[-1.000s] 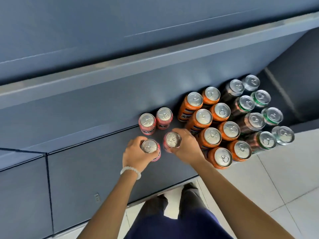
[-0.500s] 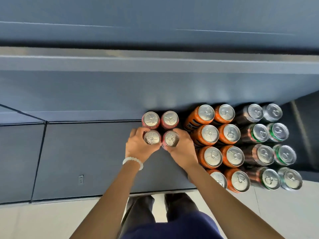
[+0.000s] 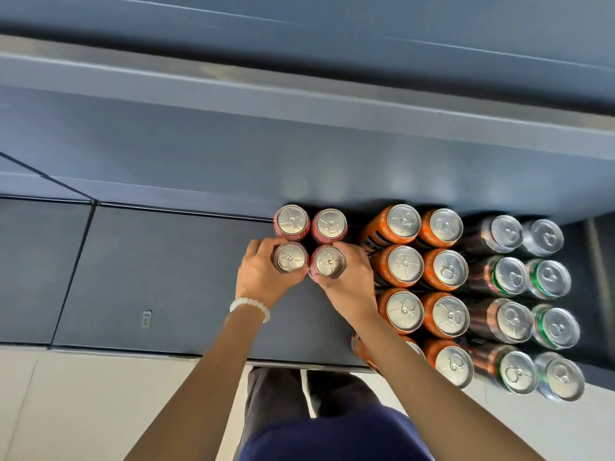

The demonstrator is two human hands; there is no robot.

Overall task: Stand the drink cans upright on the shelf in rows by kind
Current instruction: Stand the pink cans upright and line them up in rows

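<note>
Pink aluminium cans sit in each grip — my left hand and right hand curl round one apiece; next, release squarely on the dark shelf.

Over the last second, the left hand and right hand have pushed their two pink cans back up the shelf until they sit touching the pink pair behind, at mid-frame.

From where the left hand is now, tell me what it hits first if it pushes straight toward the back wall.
The left hand grips a pink can; straight ahead stands the back-left pink can, already touching or nearly so.
</note>
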